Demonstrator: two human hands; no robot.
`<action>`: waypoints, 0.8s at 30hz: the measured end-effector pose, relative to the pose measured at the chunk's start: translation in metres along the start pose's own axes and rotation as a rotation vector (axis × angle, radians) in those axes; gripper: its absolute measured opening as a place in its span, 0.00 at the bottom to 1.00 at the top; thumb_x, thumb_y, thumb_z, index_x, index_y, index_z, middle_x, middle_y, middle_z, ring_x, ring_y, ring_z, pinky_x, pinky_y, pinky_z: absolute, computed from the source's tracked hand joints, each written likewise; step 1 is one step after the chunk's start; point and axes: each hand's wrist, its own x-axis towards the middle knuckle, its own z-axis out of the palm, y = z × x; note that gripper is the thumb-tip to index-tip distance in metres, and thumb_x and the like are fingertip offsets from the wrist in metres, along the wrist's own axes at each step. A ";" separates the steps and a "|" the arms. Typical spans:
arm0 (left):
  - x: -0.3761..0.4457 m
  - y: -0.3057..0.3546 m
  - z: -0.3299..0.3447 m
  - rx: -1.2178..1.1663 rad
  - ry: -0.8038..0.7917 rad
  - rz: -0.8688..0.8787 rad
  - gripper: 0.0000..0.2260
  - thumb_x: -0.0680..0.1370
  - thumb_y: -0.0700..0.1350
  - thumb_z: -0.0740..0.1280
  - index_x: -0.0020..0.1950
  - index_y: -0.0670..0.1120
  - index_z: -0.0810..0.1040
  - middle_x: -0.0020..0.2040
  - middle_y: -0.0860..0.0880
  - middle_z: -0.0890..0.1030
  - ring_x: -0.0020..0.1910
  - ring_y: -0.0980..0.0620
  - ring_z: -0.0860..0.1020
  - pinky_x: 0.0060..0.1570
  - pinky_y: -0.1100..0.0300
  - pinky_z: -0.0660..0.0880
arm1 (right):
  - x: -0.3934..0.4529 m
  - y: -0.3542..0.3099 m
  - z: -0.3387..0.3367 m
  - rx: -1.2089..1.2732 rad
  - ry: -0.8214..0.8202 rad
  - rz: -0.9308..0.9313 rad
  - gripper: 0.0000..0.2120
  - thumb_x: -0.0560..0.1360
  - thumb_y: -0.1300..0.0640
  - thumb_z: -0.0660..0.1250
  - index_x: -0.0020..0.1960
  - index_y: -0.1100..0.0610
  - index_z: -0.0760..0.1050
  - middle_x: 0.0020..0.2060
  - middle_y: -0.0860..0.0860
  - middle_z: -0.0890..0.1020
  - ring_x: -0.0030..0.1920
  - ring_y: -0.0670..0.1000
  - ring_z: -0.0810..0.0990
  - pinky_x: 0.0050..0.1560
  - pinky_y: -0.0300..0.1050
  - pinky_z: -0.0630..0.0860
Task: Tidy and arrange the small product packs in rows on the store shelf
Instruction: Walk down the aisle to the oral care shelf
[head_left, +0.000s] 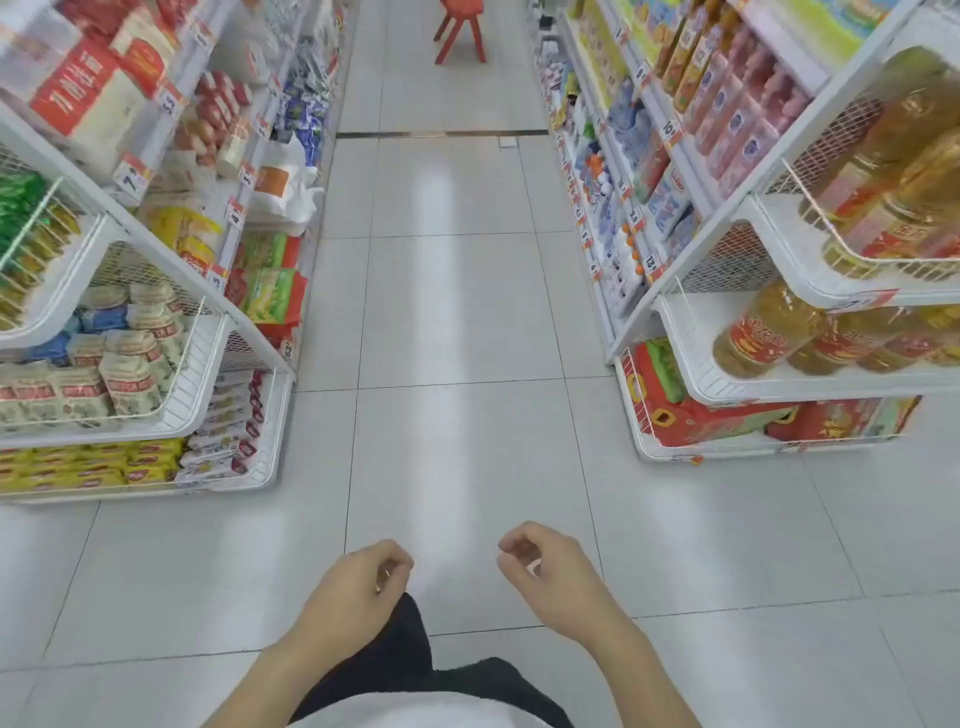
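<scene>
Our left hand (358, 582) and right hand (545, 571) hang loosely curled, holding nothing, over the floor (457, 322). Small packs (130, 364) sit on the shelf (208, 353) far up-left of our left hand.

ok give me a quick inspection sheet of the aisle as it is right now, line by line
Surface: pale tiled floor down the aisle, bare between the racks.
Job's things: small product packs stand in a wire basket on the left end rack; yellow packs lie in rows on the tier below.
Clutter: nothing seen on the floor.
Grippers: left hand and right hand hang low with fingers loosely curled, holding nothing, apart from every shelf.
Cables: nothing seen.
Surroundings: oil bottles on the right end rack, red cartons beneath them, a red stool far down the aisle.
</scene>
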 end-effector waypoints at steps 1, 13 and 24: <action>0.007 -0.003 0.000 -0.020 0.007 -0.008 0.06 0.79 0.49 0.63 0.44 0.58 0.77 0.40 0.60 0.82 0.42 0.61 0.78 0.42 0.68 0.74 | 0.013 0.001 -0.002 0.001 -0.023 -0.013 0.06 0.78 0.50 0.66 0.53 0.49 0.79 0.47 0.42 0.83 0.49 0.37 0.79 0.49 0.28 0.72; 0.228 0.028 -0.088 -0.041 -0.096 -0.075 0.07 0.80 0.49 0.61 0.48 0.55 0.78 0.40 0.61 0.81 0.42 0.61 0.78 0.45 0.64 0.75 | 0.245 -0.072 -0.094 -0.126 -0.117 0.029 0.06 0.79 0.52 0.66 0.54 0.50 0.79 0.47 0.42 0.83 0.49 0.39 0.80 0.50 0.30 0.73; 0.514 0.144 -0.212 -0.029 -0.181 0.026 0.07 0.79 0.47 0.61 0.48 0.50 0.79 0.41 0.58 0.81 0.41 0.55 0.79 0.47 0.57 0.76 | 0.444 -0.144 -0.245 -0.060 -0.035 0.129 0.04 0.78 0.48 0.67 0.53 0.45 0.78 0.46 0.39 0.83 0.50 0.34 0.79 0.48 0.29 0.73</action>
